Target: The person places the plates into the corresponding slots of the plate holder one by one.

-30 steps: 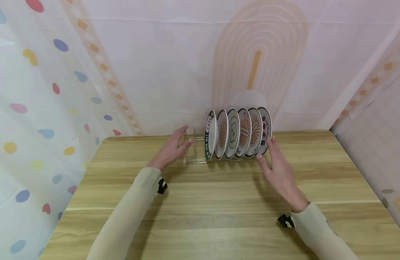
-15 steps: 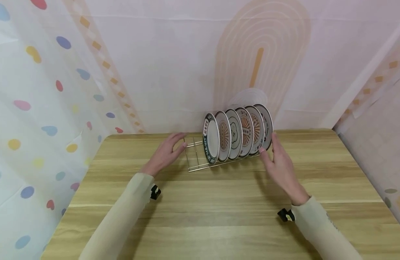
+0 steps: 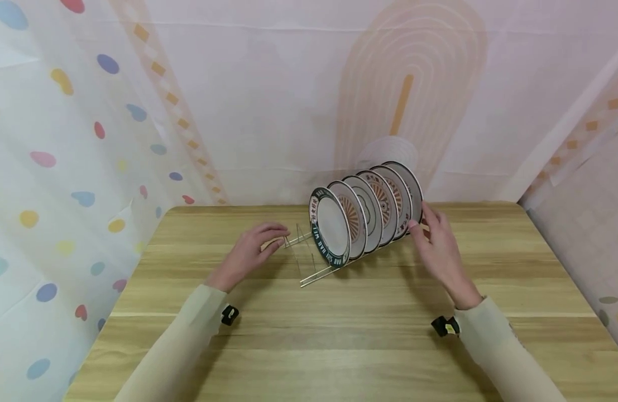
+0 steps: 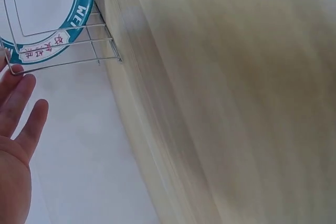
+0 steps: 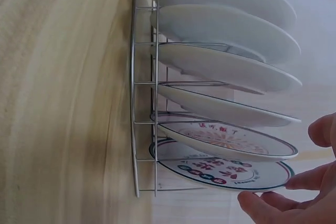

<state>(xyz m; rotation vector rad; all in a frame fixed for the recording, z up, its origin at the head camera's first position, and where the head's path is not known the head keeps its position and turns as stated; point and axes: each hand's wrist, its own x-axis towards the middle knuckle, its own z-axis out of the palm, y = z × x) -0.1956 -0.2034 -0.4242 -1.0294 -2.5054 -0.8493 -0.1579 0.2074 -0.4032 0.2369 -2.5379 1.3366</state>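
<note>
A wire dish rack (image 3: pixel 316 275) stands angled on the wooden table, its left end nearer to me. Several patterned plates stand on edge in it, leaning slightly. The frontmost plate (image 3: pixel 333 226) has a green lettered rim. My left hand (image 3: pixel 248 251) pinches the end wire of the rack at its left; the left wrist view shows the fingers (image 4: pixel 21 95) at the wire's corner. My right hand (image 3: pixel 439 254) is at the other end, its fingers (image 5: pixel 310 178) touching the rim of the last plate (image 5: pixel 226 171), while the thumb (image 5: pixel 321 129) stands off the rims.
The wooden table (image 3: pixel 309 346) runs back to a pale patterned cloth (image 3: pixel 268 111) hung close behind the rack. A spotted cloth (image 3: pixel 52 223) hangs at the left and another cloth (image 3: pixel 590 195) at the right.
The rack with its plates has turned, its left end swinging toward me and its right end staying back. My left hand has come nearer with that end; my right hand has moved slightly right.
</note>
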